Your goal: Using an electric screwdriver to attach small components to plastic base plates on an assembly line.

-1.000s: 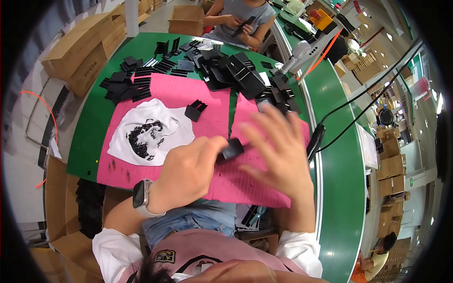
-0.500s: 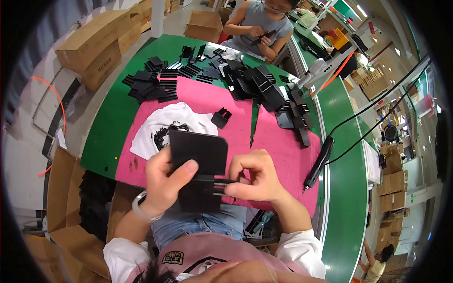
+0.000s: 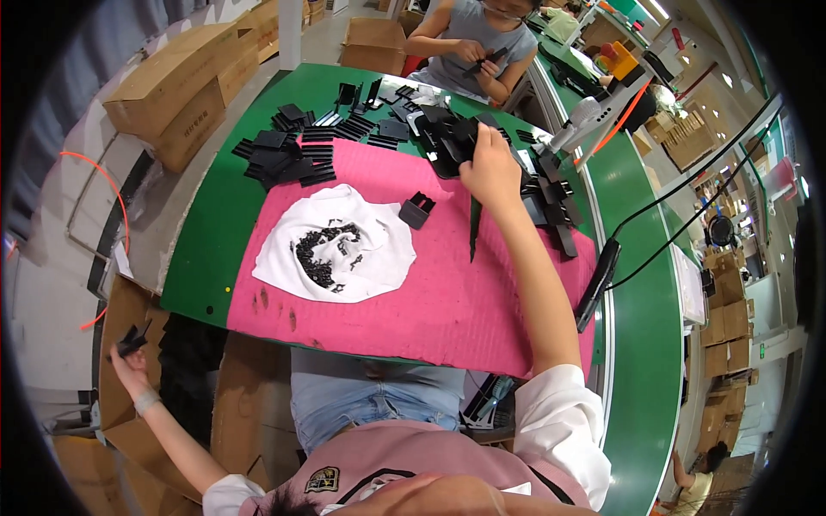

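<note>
My right hand point(image 3: 492, 168) reaches far over the pink mat point(image 3: 447, 284) and closes on a black plastic part in the heap of black parts point(image 3: 447, 138) at the table's far side. My left hand point(image 3: 129, 357) is stretched down to the left, below the table edge, holding a small black plastic piece point(image 3: 131, 340) over an open cardboard box point(image 3: 185, 378) filled with dark parts. On the mat lie a white cloth point(image 3: 335, 249) with a pile of tiny black bits and a small black clip point(image 3: 417, 209).
Flat black parts point(image 3: 288, 155) are stacked on the green table point(image 3: 215, 224) at the far left. Another person point(image 3: 473, 43) works at the far end. A black cable and tool point(image 3: 598, 275) lie at the right on the green conveyor point(image 3: 645, 344). Cardboard boxes point(image 3: 185, 95) stand at the left.
Both hands held a black flat part together near my lap. Now the left hand has swung down to the box on the left and the right has reached to the far heap.
</note>
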{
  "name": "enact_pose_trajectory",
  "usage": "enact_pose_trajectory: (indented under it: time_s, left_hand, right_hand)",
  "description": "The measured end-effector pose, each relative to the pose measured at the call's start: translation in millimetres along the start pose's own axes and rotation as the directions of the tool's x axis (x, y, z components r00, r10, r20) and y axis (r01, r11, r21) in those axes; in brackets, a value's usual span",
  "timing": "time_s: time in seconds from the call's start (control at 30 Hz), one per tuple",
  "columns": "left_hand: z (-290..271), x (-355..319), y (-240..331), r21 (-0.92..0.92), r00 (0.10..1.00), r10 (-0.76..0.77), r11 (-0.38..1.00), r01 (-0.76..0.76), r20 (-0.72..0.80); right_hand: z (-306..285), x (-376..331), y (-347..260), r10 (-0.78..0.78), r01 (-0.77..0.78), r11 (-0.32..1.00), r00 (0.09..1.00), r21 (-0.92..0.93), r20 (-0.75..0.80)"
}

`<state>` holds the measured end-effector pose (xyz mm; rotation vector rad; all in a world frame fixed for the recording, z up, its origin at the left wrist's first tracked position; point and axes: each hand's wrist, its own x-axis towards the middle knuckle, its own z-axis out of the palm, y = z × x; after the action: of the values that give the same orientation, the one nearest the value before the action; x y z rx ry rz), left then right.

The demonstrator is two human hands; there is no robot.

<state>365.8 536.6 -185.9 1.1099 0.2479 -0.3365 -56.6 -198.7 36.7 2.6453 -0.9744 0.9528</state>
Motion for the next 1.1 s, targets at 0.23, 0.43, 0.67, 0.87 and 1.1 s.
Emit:
enact_pose_trajectory:
  time_s: [0.23,0.43,0.67,0.87,1.1]
  left_hand:
    - [113.0,-53.5,-76.7,-0.15,0.953,-0.046,0.989,0.0,-0.3]
    - [368.4,-185.4,-57.0,0.148,0.815,0.346,0.877,-0.457,0.466]
    - [530.5,-278.7,-110.2,-0.029,0.625,0.077,0.996,-0.087,0.777]
    - [534.6,-249.5,-114.9,-0.007,0.618,0.027,0.999,-0.035,0.785]
    - [533.8,-238.8,-130.1,0.064,0.568,-0.068,0.998,0.027,0.82]
  right_hand:
    - [-5.1,-8.7,26.1,0.081,-0.073,0.985,0.996,-0.156,0.047]
    - [-49.9,-26.9,-64.7,-0.327,0.339,0.941,0.892,-0.019,-0.313]
    - [-76.2,-55.4,-131.6,-0.672,0.69,0.723,0.713,0.032,-0.2]
    - [-34.0,4.1,-92.9,-0.327,0.326,0.656,0.936,0.681,-0.133]
    - [96.6,74.9,-25.1,-0.304,0.332,0.943,0.857,0.005,0.416]
